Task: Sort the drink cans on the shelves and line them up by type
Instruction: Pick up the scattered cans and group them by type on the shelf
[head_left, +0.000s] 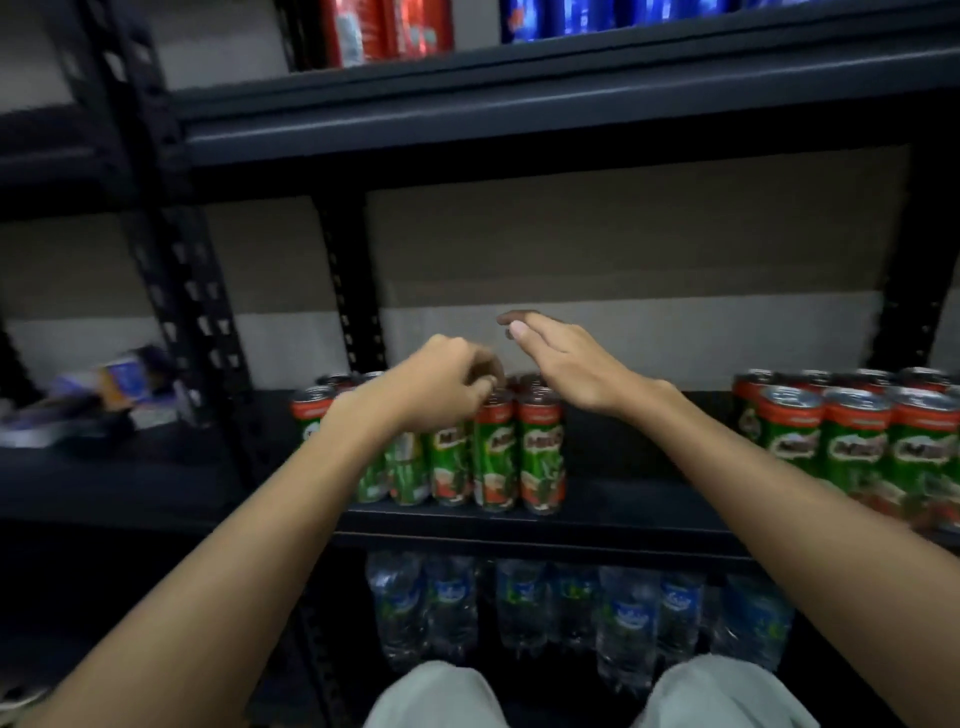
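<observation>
So on the far left of the middle shelf (597, 499) there's just some blurry purple-and-white packaging (119, 384), not cans, can't really tell what it is. Next over is the left cluster of green cans (493, 457), packed tight near the front edge, and both hands are right over it. The left hand (441, 384) has its fingers curled down at the tops of the cans; it looks like it's pinching a rim, but motion blur means I can't say for sure it's holding anything. The right hand (561, 364) hovers just above the cluster's right end, fingers straight and relaxed, holding nothing. Then there's a bare gap of shelf, and a second batch of the same green cans (852, 441) at the far right. My read: they're mid-way through squaring up the green ones, and the next move is probably closing that gap so the two groups make one row. Red cans (384, 31) and blue cans (597, 15) sit on the shelf above, water bottles (571, 608) below.
</observation>
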